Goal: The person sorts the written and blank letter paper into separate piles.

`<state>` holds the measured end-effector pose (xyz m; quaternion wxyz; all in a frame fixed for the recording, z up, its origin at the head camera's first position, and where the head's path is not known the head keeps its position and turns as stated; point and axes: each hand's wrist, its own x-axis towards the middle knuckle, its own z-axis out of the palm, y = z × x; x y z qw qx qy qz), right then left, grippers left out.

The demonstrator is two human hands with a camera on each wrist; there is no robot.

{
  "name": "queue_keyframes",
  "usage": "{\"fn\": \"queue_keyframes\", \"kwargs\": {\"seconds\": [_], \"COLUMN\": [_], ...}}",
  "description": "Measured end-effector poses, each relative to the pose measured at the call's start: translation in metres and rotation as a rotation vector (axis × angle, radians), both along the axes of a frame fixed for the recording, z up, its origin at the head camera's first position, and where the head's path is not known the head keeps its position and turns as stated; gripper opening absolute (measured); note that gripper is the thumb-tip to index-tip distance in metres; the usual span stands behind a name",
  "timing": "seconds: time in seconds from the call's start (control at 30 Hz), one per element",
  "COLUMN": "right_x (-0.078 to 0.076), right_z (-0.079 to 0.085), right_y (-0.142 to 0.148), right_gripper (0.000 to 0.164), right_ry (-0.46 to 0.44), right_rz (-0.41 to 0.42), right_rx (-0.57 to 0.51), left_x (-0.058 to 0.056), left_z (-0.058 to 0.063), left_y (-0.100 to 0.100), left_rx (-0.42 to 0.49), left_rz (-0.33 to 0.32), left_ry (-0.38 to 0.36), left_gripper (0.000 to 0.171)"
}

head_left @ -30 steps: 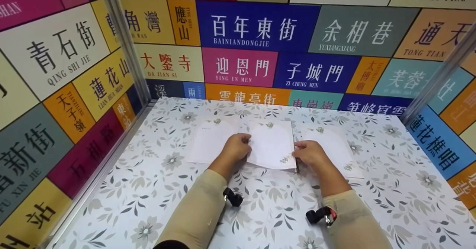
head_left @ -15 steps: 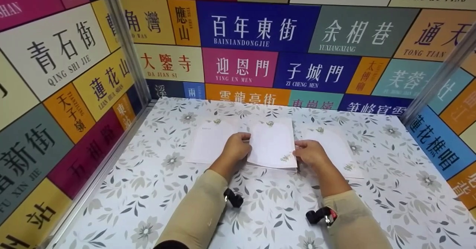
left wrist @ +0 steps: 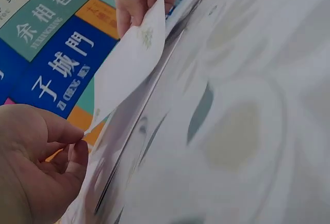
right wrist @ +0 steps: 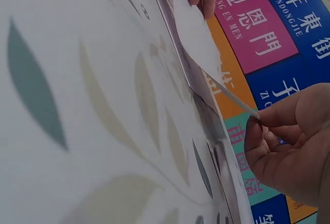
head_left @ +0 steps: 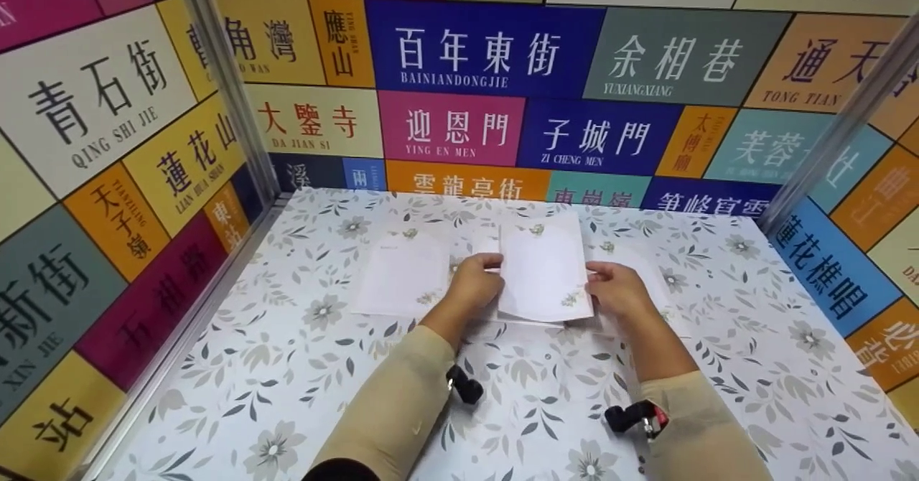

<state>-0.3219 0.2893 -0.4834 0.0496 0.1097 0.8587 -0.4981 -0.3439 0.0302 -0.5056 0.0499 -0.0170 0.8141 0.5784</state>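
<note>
A white sheet of paper (head_left: 543, 269) with a small printed floral motif at its top and lower right is held up by both hands. My left hand (head_left: 476, 285) pinches its left edge, thumb against fingers. On the opposite edge, my right hand (head_left: 619, 291) pinches it in the same way. In the left wrist view the paper (left wrist: 126, 69) bows between the two hands, raised above the patterned tabletop. Seen from the right wrist, its edge (right wrist: 237, 100) runs into the right fingertips. Part of another flat sheet (head_left: 490, 314) shows beneath the lifted one.
Similar printed sheets lie flat on either side: a left sheet (head_left: 402, 273) and a right sheet (head_left: 641, 273), partly covered by the right hand. A leaf-and-flower cloth (head_left: 280, 395) covers the table. Panels of coloured signs (head_left: 481, 50) stand behind and at both sides.
Both hands have lifted the sheet off the table and carried it a little to the right, uncovering part of a sheet below. The head view has shifted slightly.
</note>
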Motion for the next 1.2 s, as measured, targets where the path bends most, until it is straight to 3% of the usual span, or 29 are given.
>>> {"fn": "queue_keyframes", "kwargs": {"seconds": [0.2,0.33,0.7,0.8,1.2], "right_x": [0.007,0.013,0.023,0.023,0.027], "right_z": [0.004,0.005,0.004,0.003,-0.005], "right_y": [0.035,0.060,0.124,0.133,0.145], "right_gripper": [0.054,0.054,0.055,0.056,0.052], "right_ry": [0.001,-0.005,-0.077,-0.100,-0.148], "right_rz": [-0.048,-0.075,-0.097,-0.123,-0.221], "right_rx": [-0.009,-0.017,-0.126,-0.151,0.000], "left_x": [0.004,0.008,0.010,0.011,0.015], "left_z": [0.001,-0.002,-0.002,0.000,-0.007], "left_y": [0.036,0.056,0.096,0.101,0.108], "left_rx": [0.077,0.120,0.259,0.267,0.264], "left_rz": [-0.056,-0.128,-0.325,-0.345,-0.323], "left_ry": [0.027,0.045,-0.053,-0.081,-0.136], "left_gripper": [0.053,0.051,0.055,0.055,0.060]}}
